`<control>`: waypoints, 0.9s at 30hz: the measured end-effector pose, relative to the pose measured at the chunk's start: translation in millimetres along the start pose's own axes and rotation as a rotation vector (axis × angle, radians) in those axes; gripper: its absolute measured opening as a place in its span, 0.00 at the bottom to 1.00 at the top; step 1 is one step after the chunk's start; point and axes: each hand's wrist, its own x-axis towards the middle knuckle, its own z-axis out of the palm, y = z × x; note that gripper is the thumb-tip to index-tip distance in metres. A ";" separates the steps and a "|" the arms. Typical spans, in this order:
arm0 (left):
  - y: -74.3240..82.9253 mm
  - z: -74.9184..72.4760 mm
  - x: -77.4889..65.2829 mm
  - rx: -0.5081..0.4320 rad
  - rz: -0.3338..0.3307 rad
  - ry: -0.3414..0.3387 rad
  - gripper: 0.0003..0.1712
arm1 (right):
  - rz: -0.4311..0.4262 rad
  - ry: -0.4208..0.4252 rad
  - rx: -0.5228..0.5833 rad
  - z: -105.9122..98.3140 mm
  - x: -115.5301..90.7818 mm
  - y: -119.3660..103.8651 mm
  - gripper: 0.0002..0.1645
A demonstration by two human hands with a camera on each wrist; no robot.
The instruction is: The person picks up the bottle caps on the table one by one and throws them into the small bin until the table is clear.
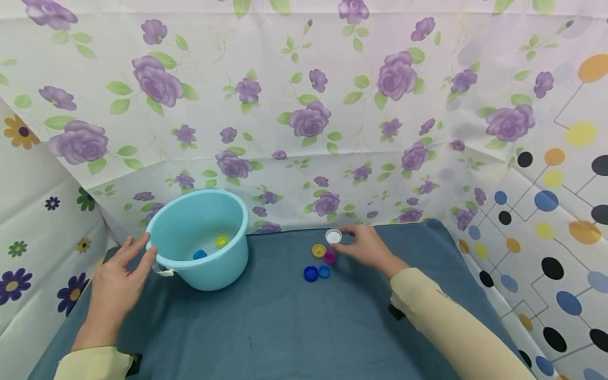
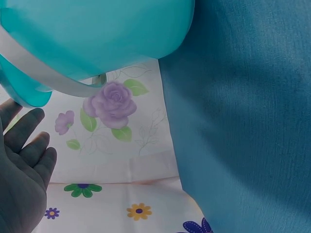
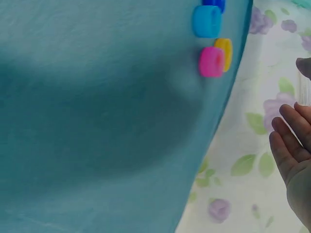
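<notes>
My right hand (image 1: 366,246) pinches a white bottle cap (image 1: 333,237) between thumb and fingers, over the back of the cloth. In the right wrist view, the cap's ridged side (image 3: 304,91) shows between the thumb and fingers. Just below that hand are a yellow cap (image 1: 319,250), a magenta cap (image 1: 330,257), a dark blue cap (image 1: 311,273) and a lighter blue cap (image 1: 324,272). On the left stands a light blue bucket (image 1: 214,274). My left hand (image 1: 116,282) touches its left rim with fairly straight fingers. Inside lie a blue cap (image 1: 199,254) and a yellow-green cap (image 1: 221,241).
A blue-grey cloth (image 1: 285,327) covers the table. Behind it hangs a flowered sheet (image 1: 266,132), with a dotted sheet (image 1: 560,237) on the right side. The bucket's white handle (image 2: 53,73) hangs down near my left fingers.
</notes>
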 end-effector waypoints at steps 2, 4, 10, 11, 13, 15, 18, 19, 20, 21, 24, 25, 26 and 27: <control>0.2 -0.1 -0.2 0.000 0.002 0.000 0.32 | 0.003 -0.002 0.017 -0.9 3.1 -6.9 0.20; 0.5 0.0 -0.6 0.002 0.005 0.001 0.32 | 0.004 -0.006 0.020 -1.3 6.0 -13.5 0.19; 1.7 0.4 -0.6 0.010 0.013 0.017 0.32 | -0.012 -0.011 -0.002 -4.3 14.0 -31.8 0.25; 1.9 0.5 -0.2 0.011 0.013 0.021 0.32 | -0.018 -0.012 -0.007 -5.2 15.4 -35.1 0.26; 2.2 0.6 0.0 0.012 0.010 0.024 0.33 | -0.033 -0.014 -0.021 -6.7 18.4 -40.8 0.28; 2.4 0.7 0.5 0.010 0.008 0.025 0.33 | -0.044 -0.016 -0.022 -8.1 21.4 -46.6 0.29; 2.2 0.9 0.8 0.011 0.012 0.028 0.32 | -0.049 -0.014 -0.014 -9.5 25.3 -56.6 0.30; 1.9 1.2 1.0 0.013 0.014 0.029 0.32 | -0.052 -0.012 -0.013 -9.6 26.7 -59.9 0.29; 1.7 1.3 1.1 0.016 0.017 0.030 0.32 | -0.056 -0.011 -0.009 -9.8 27.9 -63.7 0.29; 1.6 1.3 1.0 0.018 0.020 0.033 0.32 | -0.062 -0.010 -0.007 -9.7 29.1 -67.5 0.28; 0.7 1.6 1.2 0.023 0.029 0.039 0.31 | -0.098 -0.016 0.007 -9.4 33.2 -78.8 0.24; 0.4 1.8 1.2 0.023 0.031 0.040 0.31 | -0.115 -0.019 0.014 -9.2 34.7 -82.5 0.23; 0.3 1.7 1.1 0.022 0.033 0.042 0.31 | -0.128 -0.023 0.019 -9.4 35.9 -86.5 0.22; 0.1 1.8 1.3 0.023 0.034 0.044 0.31 | -0.142 -0.030 0.024 -9.5 37.3 -90.4 0.22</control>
